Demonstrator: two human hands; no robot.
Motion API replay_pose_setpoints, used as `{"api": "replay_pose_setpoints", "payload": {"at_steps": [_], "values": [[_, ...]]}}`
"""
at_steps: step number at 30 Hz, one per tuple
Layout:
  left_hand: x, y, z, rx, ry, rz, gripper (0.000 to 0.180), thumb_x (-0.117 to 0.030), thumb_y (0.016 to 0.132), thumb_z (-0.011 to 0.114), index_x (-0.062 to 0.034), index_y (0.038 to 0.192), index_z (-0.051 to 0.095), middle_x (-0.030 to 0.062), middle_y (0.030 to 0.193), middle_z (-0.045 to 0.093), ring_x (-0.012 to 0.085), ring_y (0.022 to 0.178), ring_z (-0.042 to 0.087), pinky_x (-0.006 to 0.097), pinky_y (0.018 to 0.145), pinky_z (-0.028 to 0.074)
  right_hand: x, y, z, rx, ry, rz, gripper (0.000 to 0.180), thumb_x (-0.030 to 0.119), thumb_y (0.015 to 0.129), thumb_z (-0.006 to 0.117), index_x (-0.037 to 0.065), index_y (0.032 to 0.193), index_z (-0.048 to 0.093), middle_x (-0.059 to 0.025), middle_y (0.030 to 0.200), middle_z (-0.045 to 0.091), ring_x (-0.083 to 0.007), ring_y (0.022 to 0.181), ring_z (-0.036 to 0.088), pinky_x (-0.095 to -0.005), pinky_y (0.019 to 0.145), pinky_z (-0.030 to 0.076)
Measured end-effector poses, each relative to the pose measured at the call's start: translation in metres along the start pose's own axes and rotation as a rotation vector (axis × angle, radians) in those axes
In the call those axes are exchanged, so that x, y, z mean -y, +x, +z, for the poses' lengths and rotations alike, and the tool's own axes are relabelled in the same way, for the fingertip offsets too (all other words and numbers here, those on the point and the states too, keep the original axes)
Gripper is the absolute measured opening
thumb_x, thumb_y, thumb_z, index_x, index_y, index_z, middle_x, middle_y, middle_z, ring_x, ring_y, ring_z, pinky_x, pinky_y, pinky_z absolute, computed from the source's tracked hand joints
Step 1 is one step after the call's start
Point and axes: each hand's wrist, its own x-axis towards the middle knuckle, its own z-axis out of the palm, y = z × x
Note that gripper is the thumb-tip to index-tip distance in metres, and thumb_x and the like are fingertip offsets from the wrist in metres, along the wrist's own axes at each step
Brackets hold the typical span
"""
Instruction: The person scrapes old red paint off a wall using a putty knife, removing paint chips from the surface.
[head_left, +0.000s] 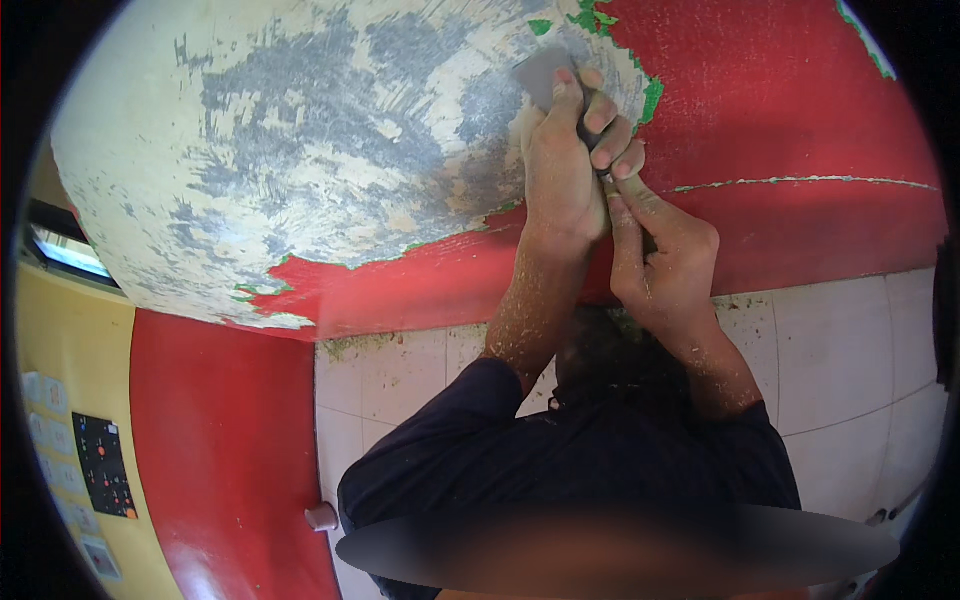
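Observation:
My left hand (562, 178) is closed around the dark handle of a paint scraper (541, 76), its thumb pressed along the tool close to the flat metal blade. The blade lies against the wall (300, 130), on a patch where the paint is off and pale and grey layers show. Just below, my right hand (668, 250) pinches the end of the handle between thumb and fingers. The fingers of both hands hide most of that handle. Small paint flecks cling to both forearms.
Red paint (770, 100) still covers the wall on the right, with green scraps along its ragged edge and a crack-like line (800, 182) across it. Flakes litter the pale floor tiles (400, 370). At the left stands a red and yellow wall with a dark poster (103, 465).

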Motion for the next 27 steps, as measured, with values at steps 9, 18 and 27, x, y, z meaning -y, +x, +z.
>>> {"api": "replay_pose_setpoints", "payload": {"at_steps": [9, 18, 27], "values": [[0.002, -0.010, 0.004, -0.045, 0.021, -0.106, 0.019, -0.027, 0.100, 0.035, -0.0126, 0.094, 0.045, -0.0050, 0.067, 0.036, 0.0061, 0.047, 0.030, 0.024, 0.042, 0.032, 0.009, -0.001, -0.006, -0.012, -0.074, -0.081, 0.024, -0.006, 0.080, 0.058, -0.009, 0.104, 0.062, -0.0259, 0.085, 0.064, -0.0339, 0.076, 0.068, -0.0331, 0.063, 0.051], [-0.002, 0.002, 0.000, -0.081, 0.231, -0.039, 0.022, -0.032, 0.100, 0.038, -0.0125, 0.091, 0.044, -0.0042, 0.067, 0.036, 0.0069, 0.049, 0.032, 0.025, 0.043, 0.033, -0.003, 0.013, 0.009, -0.106, -0.070, -0.162, 0.027, -0.001, 0.075, 0.062, 0.001, 0.102, 0.065, -0.0150, 0.058, 0.053, -0.0302, 0.049, 0.055, -0.0364, 0.045, 0.044], [-0.014, 0.008, 0.007, 0.005, 0.178, 0.040, 0.017, -0.015, 0.096, 0.038, -0.0100, 0.080, 0.039, -0.0046, 0.066, 0.035, 0.0051, 0.049, 0.031, 0.020, 0.044, 0.032, 0.001, 0.014, 0.013, -0.093, -0.083, -0.177, 0.027, 0.001, 0.075, 0.062, 0.003, 0.102, 0.064, -0.0160, 0.060, 0.054, -0.0314, 0.051, 0.055, -0.0391, 0.047, 0.045]]}}
